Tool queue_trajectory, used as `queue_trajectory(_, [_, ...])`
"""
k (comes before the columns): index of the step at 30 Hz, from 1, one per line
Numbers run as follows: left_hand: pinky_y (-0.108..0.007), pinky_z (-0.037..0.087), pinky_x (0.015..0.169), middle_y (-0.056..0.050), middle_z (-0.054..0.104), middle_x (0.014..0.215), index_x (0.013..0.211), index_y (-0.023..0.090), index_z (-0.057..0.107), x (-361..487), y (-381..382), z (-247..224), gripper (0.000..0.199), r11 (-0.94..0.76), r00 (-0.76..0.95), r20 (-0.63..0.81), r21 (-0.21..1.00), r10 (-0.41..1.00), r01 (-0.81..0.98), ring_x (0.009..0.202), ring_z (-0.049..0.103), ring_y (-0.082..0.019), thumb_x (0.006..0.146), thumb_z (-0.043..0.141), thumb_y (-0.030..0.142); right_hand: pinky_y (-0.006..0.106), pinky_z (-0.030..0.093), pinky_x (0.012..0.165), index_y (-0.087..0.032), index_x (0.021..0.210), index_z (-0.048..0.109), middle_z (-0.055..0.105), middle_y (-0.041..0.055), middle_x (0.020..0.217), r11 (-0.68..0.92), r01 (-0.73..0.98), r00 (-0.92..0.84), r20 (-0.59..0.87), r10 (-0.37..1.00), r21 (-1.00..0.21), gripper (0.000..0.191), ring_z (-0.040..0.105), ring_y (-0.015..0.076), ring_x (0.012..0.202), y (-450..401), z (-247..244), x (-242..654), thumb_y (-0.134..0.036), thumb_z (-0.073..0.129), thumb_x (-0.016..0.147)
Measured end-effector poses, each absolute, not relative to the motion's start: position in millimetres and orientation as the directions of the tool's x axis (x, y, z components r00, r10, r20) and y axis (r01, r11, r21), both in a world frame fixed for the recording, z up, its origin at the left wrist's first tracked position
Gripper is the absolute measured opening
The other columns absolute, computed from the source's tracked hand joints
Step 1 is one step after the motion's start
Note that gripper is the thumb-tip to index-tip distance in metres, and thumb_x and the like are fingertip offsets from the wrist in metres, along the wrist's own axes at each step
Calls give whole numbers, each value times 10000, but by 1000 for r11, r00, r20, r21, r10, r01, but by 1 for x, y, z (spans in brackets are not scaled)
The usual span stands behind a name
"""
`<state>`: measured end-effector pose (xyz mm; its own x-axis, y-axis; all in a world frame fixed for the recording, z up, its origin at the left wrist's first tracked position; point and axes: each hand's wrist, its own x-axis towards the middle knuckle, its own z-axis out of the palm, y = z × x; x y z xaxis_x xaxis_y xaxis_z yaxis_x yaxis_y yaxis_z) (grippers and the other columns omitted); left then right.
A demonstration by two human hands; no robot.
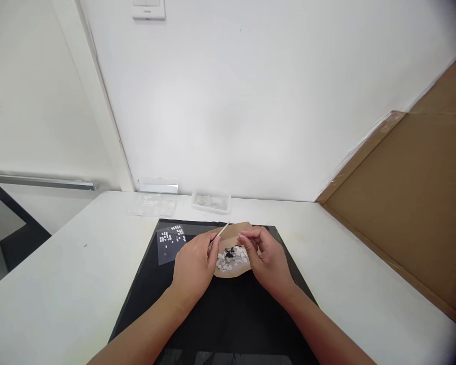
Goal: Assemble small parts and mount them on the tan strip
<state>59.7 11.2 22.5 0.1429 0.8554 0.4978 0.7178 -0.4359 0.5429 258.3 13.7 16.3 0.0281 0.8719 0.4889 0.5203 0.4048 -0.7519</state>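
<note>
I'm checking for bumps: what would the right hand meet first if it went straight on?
For the right hand, probably the brown paper just past its fingertips; depth is unclear, so it might pass above.

no readable text, no legible labels

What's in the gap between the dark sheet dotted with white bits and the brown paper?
In the head view, the left hand lies between the sheet and the brown paper, with black mat showing around it.
</note>
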Motion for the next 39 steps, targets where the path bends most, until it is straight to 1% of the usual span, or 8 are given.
queue_trajectory(4, [-297,526,724,-36,772,973,1015,211,711,60,11,25,290,-434,140,487,567,862,700,847,730,-201,1062,445,313,376,570,747,-244,1061,629,729,68,927,393,432,36,451,892,-812,222,710,240,836,14,14,259,-453,609,989])
queue_trajectory(11, [-301,490,709,-13,760,966,990,223,696,60,12,27,289,-403,129,439,619,889,674,816,716,-191,1065,436,322,353,583,772,-240,1019,629,704,55,913,415,327,-11,436,900,-849,194,714,221,853,12,18,256,-431,625,986])
queue_trajectory(16, [-299,477,699,1,756,939,978,232,686,60,12,28,283,-393,126,424,632,897,668,786,708,-184,1065,436,330,335,593,752,-238,1119,613,703,53,961,394,264,-3,408,913,-880,257,725,203,821,10,22,253,-432,669,960])
queue_trajectory(21, [-294,489,718,0,747,891,959,232,684,60,11,28,284,-417,142,437,636,888,649,788,701,-182,1063,438,330,322,589,712,-222,986,641,725,46,856,360,237,-3,369,929,-903,241,733,204,772,11,24,254,-456,682,946])
queue_trajectory(23, [-295,502,740,-3,750,911,1019,237,680,60,11,27,263,-437,162,440,647,883,625,820,708,-188,1063,435,320,318,584,684,-221,956,644,736,46,824,342,222,-8,349,937,-913,257,729,203,745,11,25,254,-475,681,942])
queue_trajectory(27, [-295,525,757,-4,761,931,1306,258,586,60,11,28,288,-452,175,436,686,883,570,850,729,-197,1059,445,302,327,585,671,-218,927,651,750,53,823,315,215,-32,316,948,-924,307,707,191,687,11,27,253,-524,655,944])
queue_trajectory(29, [-288,528,750,5,761,916,1350,273,557,60,10,29,314,-467,182,445,700,877,541,821,729,-187,1058,445,298,325,583,672,-215,907,657,746,48,806,311,214,-45,308,950,-926,328,698,184,670,11,26,253,-540,638,950])
queue_trajectory(39, [-298,530,862,-14,754,1067,1153,261,667,60,8,31,223,-539,254,477,697,841,474,974,708,-192,1037,476,260,342,601,694,-221,930,670,738,34,786,286,138,-97,274,957,-948,292,705,188,692,13,23,250,-514,675,932])
